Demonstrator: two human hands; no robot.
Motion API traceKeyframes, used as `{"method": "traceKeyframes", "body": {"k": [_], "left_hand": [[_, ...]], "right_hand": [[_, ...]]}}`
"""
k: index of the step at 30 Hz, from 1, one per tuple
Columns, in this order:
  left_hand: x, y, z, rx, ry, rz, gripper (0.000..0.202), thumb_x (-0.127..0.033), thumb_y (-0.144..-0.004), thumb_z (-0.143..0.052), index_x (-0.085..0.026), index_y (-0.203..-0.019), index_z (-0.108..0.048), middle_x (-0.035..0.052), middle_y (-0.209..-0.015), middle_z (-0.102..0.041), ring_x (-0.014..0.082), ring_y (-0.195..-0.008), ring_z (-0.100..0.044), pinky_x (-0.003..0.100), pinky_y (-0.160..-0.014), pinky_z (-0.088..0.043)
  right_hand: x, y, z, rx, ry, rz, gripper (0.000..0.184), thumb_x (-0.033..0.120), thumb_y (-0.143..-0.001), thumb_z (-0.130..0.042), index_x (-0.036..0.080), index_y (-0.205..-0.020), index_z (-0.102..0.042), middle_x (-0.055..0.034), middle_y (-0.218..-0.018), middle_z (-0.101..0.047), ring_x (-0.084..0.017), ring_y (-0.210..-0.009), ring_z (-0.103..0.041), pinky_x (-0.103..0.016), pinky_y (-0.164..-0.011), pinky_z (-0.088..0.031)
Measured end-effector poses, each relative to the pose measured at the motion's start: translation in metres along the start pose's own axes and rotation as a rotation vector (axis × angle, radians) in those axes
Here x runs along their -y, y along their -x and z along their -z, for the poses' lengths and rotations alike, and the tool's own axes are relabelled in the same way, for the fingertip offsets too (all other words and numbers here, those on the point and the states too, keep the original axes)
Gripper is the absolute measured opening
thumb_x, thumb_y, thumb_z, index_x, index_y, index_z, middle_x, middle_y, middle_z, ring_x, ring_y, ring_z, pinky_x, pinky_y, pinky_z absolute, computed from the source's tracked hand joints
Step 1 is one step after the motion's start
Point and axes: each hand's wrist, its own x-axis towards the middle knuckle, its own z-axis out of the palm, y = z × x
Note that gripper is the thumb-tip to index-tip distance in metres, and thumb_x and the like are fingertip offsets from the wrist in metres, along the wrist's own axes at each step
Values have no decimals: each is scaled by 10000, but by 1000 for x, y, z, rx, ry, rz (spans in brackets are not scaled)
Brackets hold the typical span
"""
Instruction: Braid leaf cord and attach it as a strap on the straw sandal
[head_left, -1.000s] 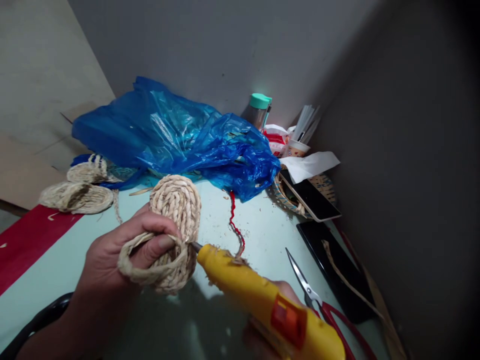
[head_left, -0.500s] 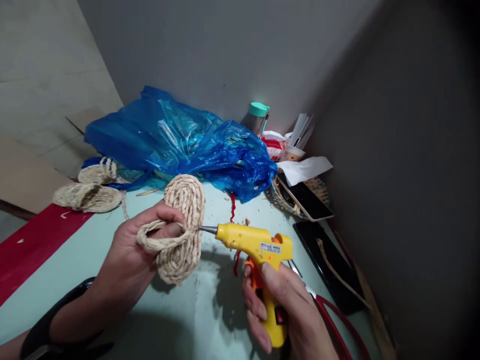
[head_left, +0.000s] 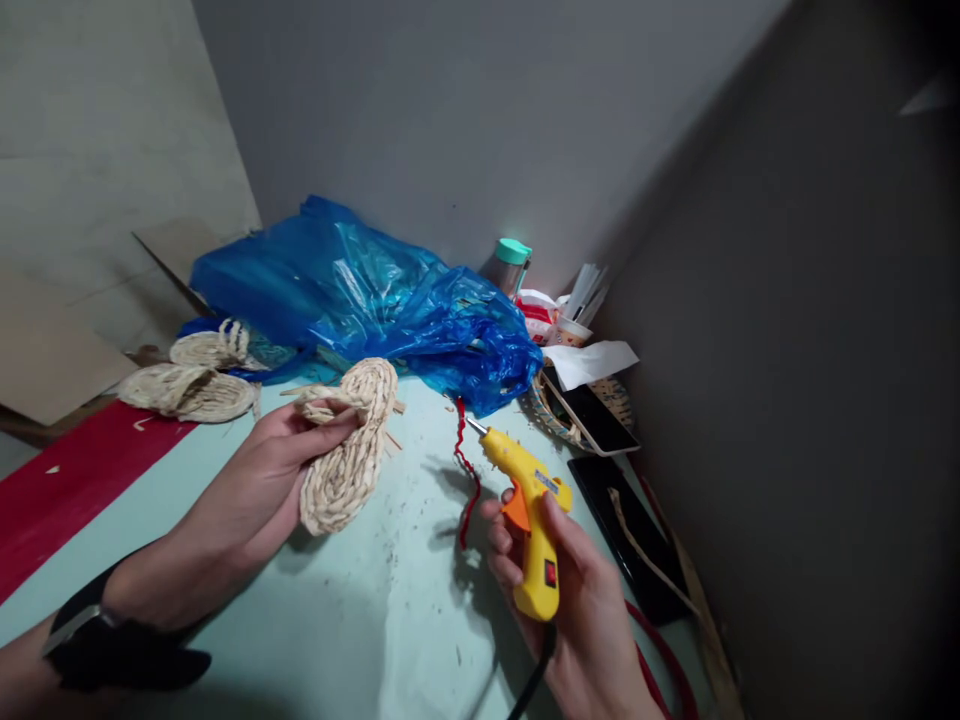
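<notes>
My left hand (head_left: 251, 480) grips a small oval slipper woven of braided straw (head_left: 351, 450), held on edge above the pale green table (head_left: 390, 620), with my thumb pressing its straw strap. My right hand (head_left: 577, 590) is closed around the handle of a yellow glue gun (head_left: 529, 505). Its metal nozzle points up and to the left, apart from the slipper. A black cord hangs from the gun's base. A dark band sits on my left wrist.
Two more straw slippers (head_left: 187, 385) lie at the far left beside a crumpled blue plastic bag (head_left: 360, 295). A red yarn strand (head_left: 466, 470) trails on the table. At the right: a phone (head_left: 592, 415) on a woven basket, a black tray (head_left: 630, 520), a green-capped bottle (head_left: 508, 265), cups and tissue.
The glue gun's nozzle has pulled away from the slipper, to the right and tilted upward. My left hand has turned the slipper more on edge. The view has shifted, hiding the scissors.
</notes>
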Motion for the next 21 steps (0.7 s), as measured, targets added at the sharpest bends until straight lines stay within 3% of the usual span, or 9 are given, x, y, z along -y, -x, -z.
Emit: {"method": "traceKeyframes", "body": {"k": [4,8,10,14,17,21], "left_hand": [[-9,0,3,56,-20,-21,224,-104,-662,-827,-184,-827,-700,-6,-843,-742,117,-781,-696,179,-709,-574],[-15,7,1,128,-103,-82,239,-175,-603,-859,-186,-795,-717,-23,-712,-723,114,-656,-669,175,-602,-560],[-14,11,0,116,-186,-103,240,-198,-584,-847,-202,-786,-717,-35,-662,-699,109,-582,-628,169,-522,-522],[-11,17,2,90,-468,-299,103,-202,-693,-725,-249,-785,-721,-51,-730,-678,96,-612,-589,162,-534,-462],[-10,21,4,134,-661,-465,113,-193,-772,-647,-272,-794,-725,-58,-784,-661,96,-662,-577,168,-559,-431],[-6,26,4,114,-748,-545,71,-251,-826,-671,-296,-793,-715,-69,-774,-646,114,-707,-580,185,-601,-429]], "right_hand": [[-6,-4,10,10,86,-28,284,222,-756,-783,83,-997,-730,-164,-1048,-703,-112,-759,-616,-190,-696,-533],[-4,-4,20,7,317,-81,372,384,-811,-757,100,-1044,-699,-143,-989,-711,-140,-729,-646,-248,-703,-527],[1,0,24,-2,579,-80,414,499,-841,-697,119,-1006,-688,-132,-960,-715,-173,-730,-657,-293,-708,-522],[10,13,26,-81,1412,105,557,660,-900,-491,166,-687,-632,-82,-685,-675,-194,-629,-600,-303,-613,-437],[16,21,31,-140,1808,244,581,633,-953,-372,208,-603,-556,-46,-528,-609,-185,-494,-563,-295,-522,-353],[20,34,44,-274,2212,508,461,518,-967,-413,225,-643,-558,-32,-440,-581,-197,-338,-526,-281,-424,-171]]}}
